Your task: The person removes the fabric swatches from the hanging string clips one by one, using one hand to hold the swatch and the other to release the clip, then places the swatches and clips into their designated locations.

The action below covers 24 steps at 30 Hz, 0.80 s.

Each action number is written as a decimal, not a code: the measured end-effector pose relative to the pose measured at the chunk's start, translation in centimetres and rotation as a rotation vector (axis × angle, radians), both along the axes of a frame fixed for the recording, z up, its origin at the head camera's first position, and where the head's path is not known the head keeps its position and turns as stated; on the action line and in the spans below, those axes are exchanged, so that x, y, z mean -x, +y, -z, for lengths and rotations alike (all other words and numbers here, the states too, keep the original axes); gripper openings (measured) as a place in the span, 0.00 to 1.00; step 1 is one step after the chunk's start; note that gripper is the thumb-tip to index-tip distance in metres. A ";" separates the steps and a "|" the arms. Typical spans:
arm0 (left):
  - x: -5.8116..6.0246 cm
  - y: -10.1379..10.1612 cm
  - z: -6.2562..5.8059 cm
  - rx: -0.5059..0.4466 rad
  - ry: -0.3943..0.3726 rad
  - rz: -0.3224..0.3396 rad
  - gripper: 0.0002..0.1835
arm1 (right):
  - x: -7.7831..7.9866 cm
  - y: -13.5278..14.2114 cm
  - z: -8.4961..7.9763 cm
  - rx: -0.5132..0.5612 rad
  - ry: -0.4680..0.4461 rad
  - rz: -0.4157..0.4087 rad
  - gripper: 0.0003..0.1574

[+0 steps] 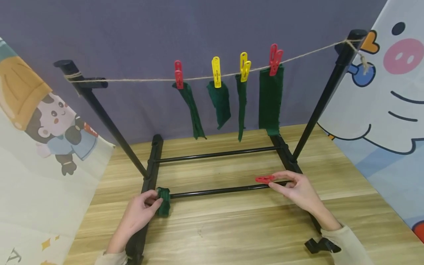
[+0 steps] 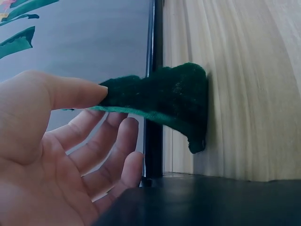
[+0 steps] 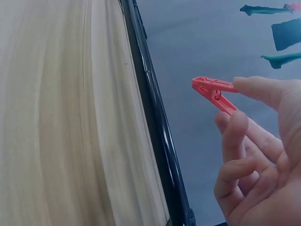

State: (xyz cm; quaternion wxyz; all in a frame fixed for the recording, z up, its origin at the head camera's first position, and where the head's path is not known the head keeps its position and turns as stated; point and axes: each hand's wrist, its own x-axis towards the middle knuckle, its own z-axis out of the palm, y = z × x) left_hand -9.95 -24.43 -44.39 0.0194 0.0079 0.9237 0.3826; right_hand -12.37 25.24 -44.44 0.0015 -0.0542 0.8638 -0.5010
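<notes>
My left hand [image 1: 140, 211] pinches a dark green strip of cloth [image 1: 163, 202] between thumb and fingers, beside the left end of the front crossbar. In the left wrist view the cloth [image 2: 164, 94] hangs folded from the thumb tip. My right hand [image 1: 299, 189] holds a red clothespin [image 1: 264, 179] by its handles, close over the right part of that bar. The right wrist view shows the clothespin [image 3: 214, 89] with thumb and fingertips on its two arms. Overhead, a twine line [image 1: 139, 80] carries several green cloth pieces [image 1: 271, 99] under red and yellow clothespins [image 1: 216, 72].
A black frame stands on the wooden table [image 1: 215, 228], with a left post [image 1: 109, 121], a right post [image 1: 318, 106] and crossbars [image 1: 218, 155]. A black foot piece [image 1: 319, 246] lies near the right sleeve. Cartoon-printed sheets [image 1: 39, 176] hang at both sides.
</notes>
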 end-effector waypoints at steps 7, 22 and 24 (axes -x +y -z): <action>-0.1 0.2 0.3 0.079 -0.010 0.009 0.06 | -0.4 0.7 0.5 -0.008 -0.052 -0.001 0.27; -0.1 0.7 1.4 0.199 -0.051 0.067 0.05 | -0.7 1.5 2.5 -0.029 -0.130 -0.129 0.22; -0.1 0.9 1.6 0.214 -0.049 0.075 0.02 | -0.6 1.6 2.9 -0.031 -0.147 -0.149 0.22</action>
